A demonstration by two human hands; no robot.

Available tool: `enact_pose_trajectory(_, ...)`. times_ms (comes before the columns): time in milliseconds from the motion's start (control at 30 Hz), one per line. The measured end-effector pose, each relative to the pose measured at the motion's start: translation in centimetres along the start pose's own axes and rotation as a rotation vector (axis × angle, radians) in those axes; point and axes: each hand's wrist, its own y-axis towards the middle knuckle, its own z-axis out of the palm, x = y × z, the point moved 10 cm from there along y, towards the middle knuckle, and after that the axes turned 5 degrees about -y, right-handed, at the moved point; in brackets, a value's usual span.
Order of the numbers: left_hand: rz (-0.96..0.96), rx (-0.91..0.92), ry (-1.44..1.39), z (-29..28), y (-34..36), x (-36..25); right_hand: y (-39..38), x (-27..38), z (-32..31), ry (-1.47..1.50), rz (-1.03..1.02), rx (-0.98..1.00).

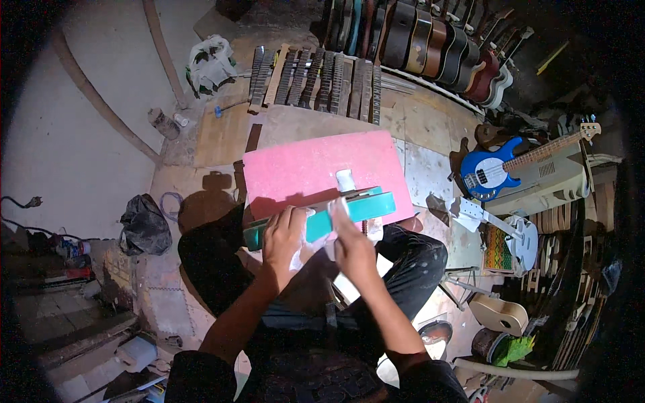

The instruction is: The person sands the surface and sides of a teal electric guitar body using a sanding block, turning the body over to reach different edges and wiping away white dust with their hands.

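A long teal-green bar [373, 207] lies slantwise in front of me, low over my crossed legs. My left hand [283, 236] is closed round its left part, with the fingers over the top face. Near its middle is my right hand [353, 250], smeared by motion, its fingers bent against the bar. White material [318, 224] shows between the hands and at the fingertips; cloth, paper or wrapping, I cannot tell. Behind the bar a pink board [302, 161] leans or lies flat, with a small white piece [345, 179] on it.
Several guitar necks [312, 77] lie in a row beyond the board. Guitar bodies [433, 43] stand racked at the far right. A blue bass guitar [490, 171] and a pale guitar body [498, 314] are on my right. A black plastic bag [144, 226] sits at left.
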Motion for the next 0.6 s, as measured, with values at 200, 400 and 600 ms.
enact_pose_trajectory(200,-0.043,0.014,0.011,1.0,-0.5,2.0,-2.2,5.8,0.3,0.171,-0.137,0.095)
enact_pose_trajectory(400,0.023,-0.026,-0.029,0.0,-0.2,0.1,0.7,0.6,-0.1,0.034,-0.010,-0.023)
enact_pose_trajectory(600,-0.008,0.017,-0.034,1.3,-1.7,2.8,-2.7,6.2,0.8,0.156,-0.144,0.112)
